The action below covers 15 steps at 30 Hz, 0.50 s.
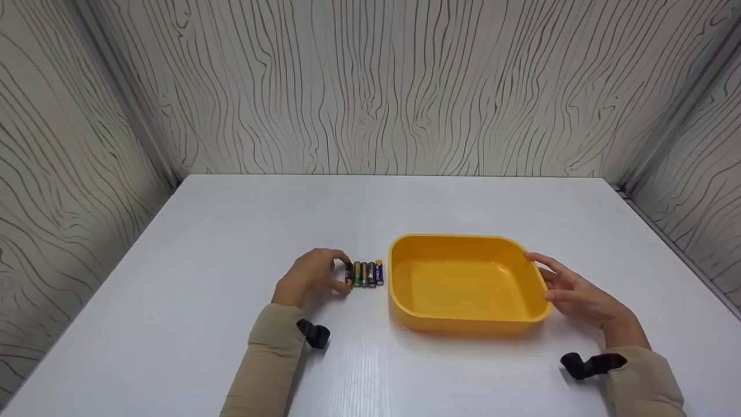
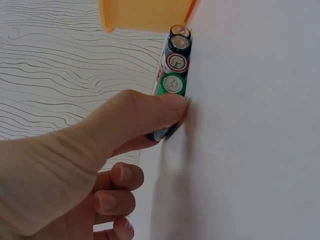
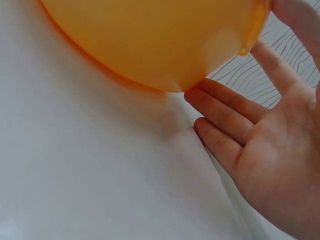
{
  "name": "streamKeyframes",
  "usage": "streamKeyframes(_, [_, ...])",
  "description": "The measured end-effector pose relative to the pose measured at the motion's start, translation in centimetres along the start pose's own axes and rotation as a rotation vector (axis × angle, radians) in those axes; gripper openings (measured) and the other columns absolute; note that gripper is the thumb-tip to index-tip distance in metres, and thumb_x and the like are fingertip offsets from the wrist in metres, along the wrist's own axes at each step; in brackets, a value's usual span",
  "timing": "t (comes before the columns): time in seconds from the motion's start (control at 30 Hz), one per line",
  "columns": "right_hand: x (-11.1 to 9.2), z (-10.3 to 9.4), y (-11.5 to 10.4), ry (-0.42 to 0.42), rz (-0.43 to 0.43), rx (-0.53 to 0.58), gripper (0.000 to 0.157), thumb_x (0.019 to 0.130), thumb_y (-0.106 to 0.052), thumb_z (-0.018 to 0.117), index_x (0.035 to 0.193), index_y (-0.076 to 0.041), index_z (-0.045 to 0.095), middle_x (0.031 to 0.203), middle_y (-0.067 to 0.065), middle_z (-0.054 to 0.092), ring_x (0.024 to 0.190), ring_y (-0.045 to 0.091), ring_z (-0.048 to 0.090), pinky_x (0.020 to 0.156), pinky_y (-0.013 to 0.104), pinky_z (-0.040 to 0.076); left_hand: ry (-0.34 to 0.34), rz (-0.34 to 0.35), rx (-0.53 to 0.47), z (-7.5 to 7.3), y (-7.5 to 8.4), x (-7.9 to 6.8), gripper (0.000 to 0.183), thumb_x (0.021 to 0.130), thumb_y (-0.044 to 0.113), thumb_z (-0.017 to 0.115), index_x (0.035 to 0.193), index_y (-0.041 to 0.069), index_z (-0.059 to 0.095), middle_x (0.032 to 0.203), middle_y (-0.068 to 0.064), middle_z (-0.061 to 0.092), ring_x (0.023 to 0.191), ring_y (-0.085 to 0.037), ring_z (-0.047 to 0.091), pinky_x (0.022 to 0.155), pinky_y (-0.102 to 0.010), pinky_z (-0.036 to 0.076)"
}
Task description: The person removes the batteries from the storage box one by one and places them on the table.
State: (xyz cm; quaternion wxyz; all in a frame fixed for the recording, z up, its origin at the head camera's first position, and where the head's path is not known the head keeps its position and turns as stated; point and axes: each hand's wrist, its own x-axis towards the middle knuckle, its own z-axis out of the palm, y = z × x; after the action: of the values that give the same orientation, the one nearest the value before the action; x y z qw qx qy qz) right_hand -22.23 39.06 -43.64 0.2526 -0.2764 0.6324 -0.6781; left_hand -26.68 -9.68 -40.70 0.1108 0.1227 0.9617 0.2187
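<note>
My left hand (image 1: 312, 271) pinches a dark battery (image 1: 348, 274) at the left end of a short row, thumb at its near end and a finger at its far end. Beside it lie several more batteries side by side, among them a green one (image 1: 357, 274) and a purple one (image 1: 379, 273). In the left wrist view the thumb covers much of the pinched battery (image 2: 159, 133). My right hand (image 1: 584, 298) touches the right side of a yellow plastic bin (image 1: 469, 325) with fairly straight fingers. The right wrist view shows fingertips against the bin's outer wall (image 3: 150, 55).
Everything stands on a white table (image 1: 278, 202). Behind it rises a wall panel (image 1: 365, 87) with a wood-grain pattern, and similar panels flank both sides. The bin is just right of the battery row. A black wrist camera (image 1: 315, 334) sits on the left sleeve.
</note>
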Motion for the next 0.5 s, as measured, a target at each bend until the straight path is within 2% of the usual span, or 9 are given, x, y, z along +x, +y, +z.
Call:
streamKeyframes(0.33, [0.1,0.31,-0.28,0.042,0.027,-0.059,0.064,0.099,-0.001,0.042,0.153,-0.025,0.017,0.148,-0.015,0.042,0.124,0.004,0.053,0.106,0.016,0.04,-0.018,-0.009,-0.033,-0.06,0.05,-0.11,0.055,0.073,0.027,0.084,0.124,0.019,0.063,0.116,-0.009,0.066,0.107,-0.024,0.059,0.098,-0.042,0.048])
streamKeyframes(0.5, [0.0,0.34,-0.5,0.077,0.028,-0.06,0.064,0.1,-0.004,0.04,0.155,-0.024,0.014,0.148,-0.018,0.043,0.127,0.002,0.051,0.106,0.015,0.04,-0.013,0.0,-0.057,-0.21,0.13,-0.07,0.054,0.074,0.028,0.083,0.123,0.019,0.063,0.108,-0.008,0.066,0.095,-0.02,0.057,0.09,-0.039,0.049])
